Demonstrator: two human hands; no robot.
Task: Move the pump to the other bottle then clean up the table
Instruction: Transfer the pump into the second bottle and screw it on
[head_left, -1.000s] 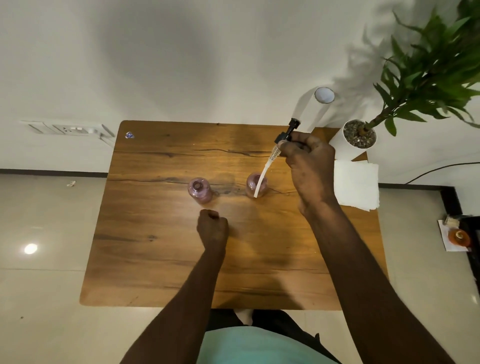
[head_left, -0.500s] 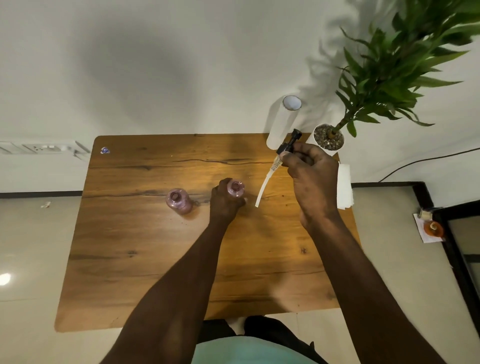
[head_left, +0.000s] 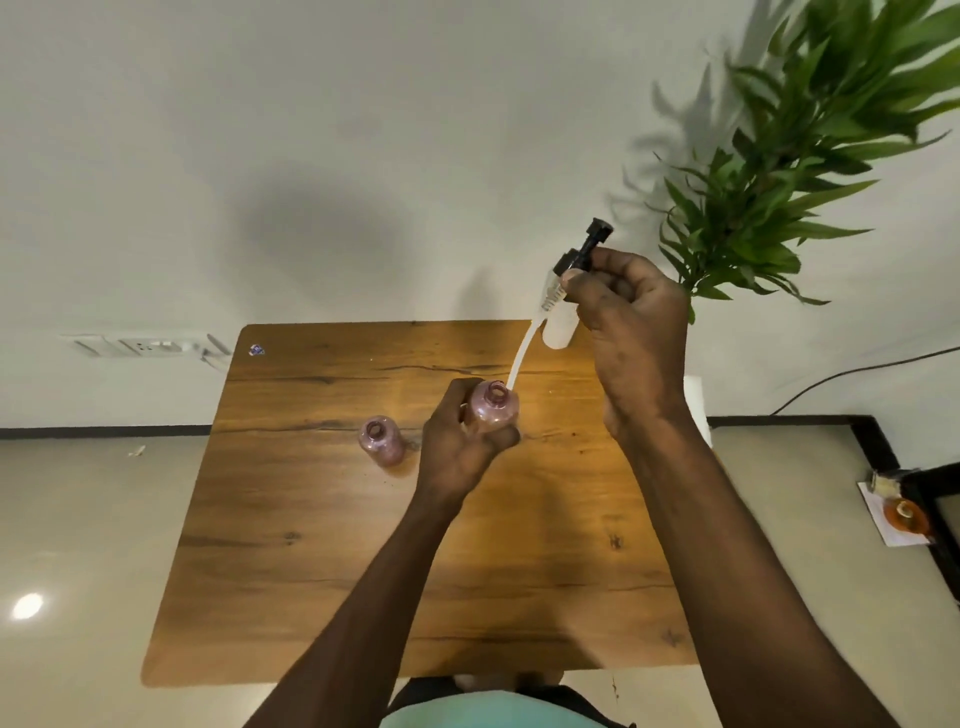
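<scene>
Head view: the left hand grips the right-hand bottle above the counter. The right hand pinches the pump, its tube tip beside the neck. Hold the bottle upright and centre the tube over the opening before lowering.

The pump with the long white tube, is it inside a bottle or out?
Out. The right hand holds the black pump with white tube up; its tube tip is beside the held pink bottle's open mouth.
</scene>
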